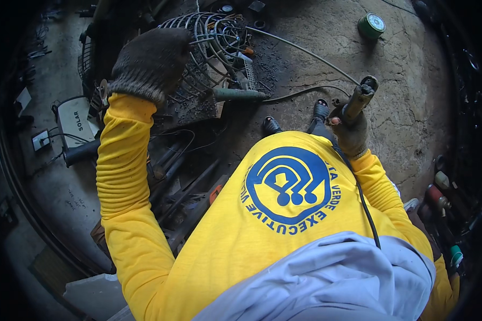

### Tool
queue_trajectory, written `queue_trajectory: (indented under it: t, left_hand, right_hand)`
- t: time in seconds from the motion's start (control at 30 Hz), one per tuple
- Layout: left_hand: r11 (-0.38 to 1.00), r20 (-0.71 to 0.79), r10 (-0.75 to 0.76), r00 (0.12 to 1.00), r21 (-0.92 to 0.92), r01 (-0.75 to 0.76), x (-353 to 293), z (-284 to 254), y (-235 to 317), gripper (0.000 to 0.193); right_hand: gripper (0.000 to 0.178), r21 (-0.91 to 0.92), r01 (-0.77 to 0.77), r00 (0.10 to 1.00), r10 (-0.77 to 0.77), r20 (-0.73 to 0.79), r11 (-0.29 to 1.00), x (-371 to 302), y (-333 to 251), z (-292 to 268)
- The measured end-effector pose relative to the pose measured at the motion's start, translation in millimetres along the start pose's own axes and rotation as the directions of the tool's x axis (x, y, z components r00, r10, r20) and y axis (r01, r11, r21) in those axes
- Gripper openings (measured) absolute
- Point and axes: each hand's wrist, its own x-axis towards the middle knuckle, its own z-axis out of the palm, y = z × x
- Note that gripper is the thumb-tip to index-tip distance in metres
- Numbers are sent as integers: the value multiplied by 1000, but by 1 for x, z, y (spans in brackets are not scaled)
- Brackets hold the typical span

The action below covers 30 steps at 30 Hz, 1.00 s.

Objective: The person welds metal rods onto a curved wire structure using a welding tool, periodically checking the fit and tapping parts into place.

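My left hand (149,63), in a dark knitted glove, rests on a round wire cage (214,32) made of bent metal rods, at the upper left. Whether its fingers grip a rod is hidden by the glove's back. My right hand (349,127), also gloved, is closed around the handle of a welding electrode holder (360,97) that points up and away; a black cable runs from it down over my yellow shirt. A green-handled tool (238,94) lies beside the cage on the dark work surface.
A green spool (371,24) sits on the concrete floor (401,107) at the upper right. Metal bars and scrap (182,187) lie below the cage. A white box (72,120) and cables are at the left. Bottles and cans (439,195) line the right edge.
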Motion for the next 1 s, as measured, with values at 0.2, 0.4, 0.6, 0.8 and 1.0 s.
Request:
queue_trajectory:
  t: [0.2, 0.4, 0.6, 0.8, 1.0]
  left_hand:
    - [998, -42, -10, 999, -60, 7, -11, -1, -3, 22]
    - [992, -95, 64, 993, -98, -73, 1, 9, -15, 23]
    - [984, -109, 96, 989, -136, -111, 4, 9, -21, 22]
    - [979, -136, 133, 982, -134, -151, 6, 15, -25, 22]
    - [977, -195, 156, 968, -112, -180, 7, 20, -25, 22]
  right_hand:
    - [48, -23, 84, 995, -82, 51, 996, 0, 8, -1]
    - [41, -111, 125, 991, -118, 66, 986, 4, -12, 0]
    - [40, -133, 131, 985, -115, 127, 982, 4, -27, 7]
    - [45, 33, 143, 985, -145, 88, 989, -2, 3, 8]
    - [46, 25, 143, 984, -145, 100, 989, -9, -9, 22]
